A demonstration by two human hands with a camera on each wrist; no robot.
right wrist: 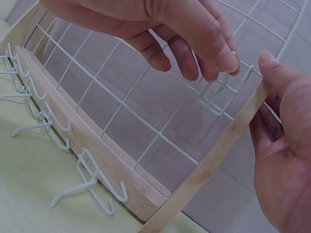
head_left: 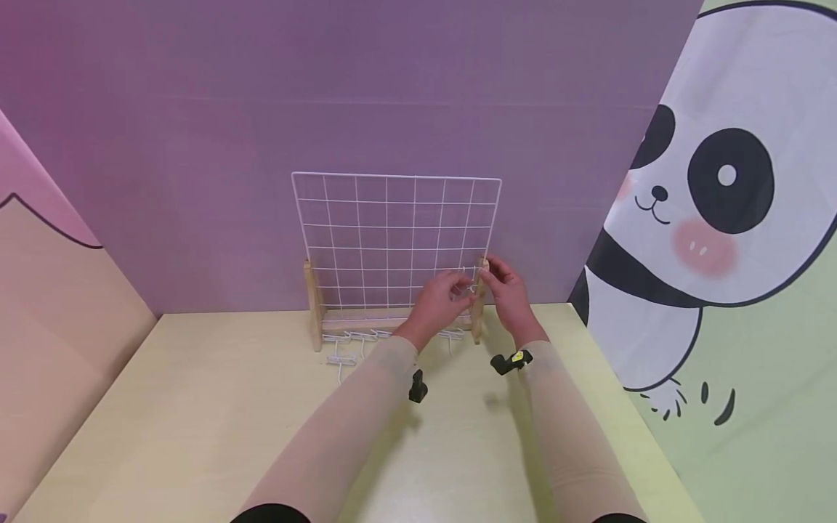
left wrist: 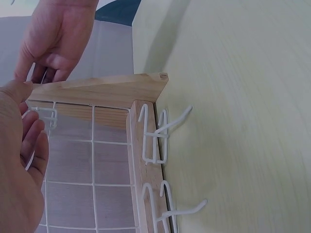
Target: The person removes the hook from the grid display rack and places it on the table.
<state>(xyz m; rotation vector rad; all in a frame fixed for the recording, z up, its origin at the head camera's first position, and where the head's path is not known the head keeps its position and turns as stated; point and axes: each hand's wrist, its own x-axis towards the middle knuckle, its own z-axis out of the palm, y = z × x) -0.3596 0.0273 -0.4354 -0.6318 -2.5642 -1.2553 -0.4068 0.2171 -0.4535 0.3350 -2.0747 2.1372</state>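
Note:
A white wire grid panel (head_left: pixel 387 218) stands upright in a wooden base with two posts. At its lower right, my left hand (head_left: pixel 441 299) pinches a white wire hook (right wrist: pixel 216 108) between thumb and fingertip. The hook lies against the grid wires beside the right post. My right hand (head_left: pixel 510 294) grips the right wooden post (right wrist: pixel 209 162), thumb on the near side and fingers behind it. In the left wrist view, the same post (left wrist: pixel 102 90) runs across below the right hand, and the left hand's curled fingers (left wrist: pixel 36 145) overlap the grid's edge.
Several loose white hooks (head_left: pixel 340 360) lie along the front of the wooden base bar (right wrist: pixel 87 150), some leaning on it. The pale table (head_left: pixel 216 428) ends at a purple backdrop (head_left: pixel 216 145) behind the rack. A panda picture (head_left: pixel 713 203) covers the right wall.

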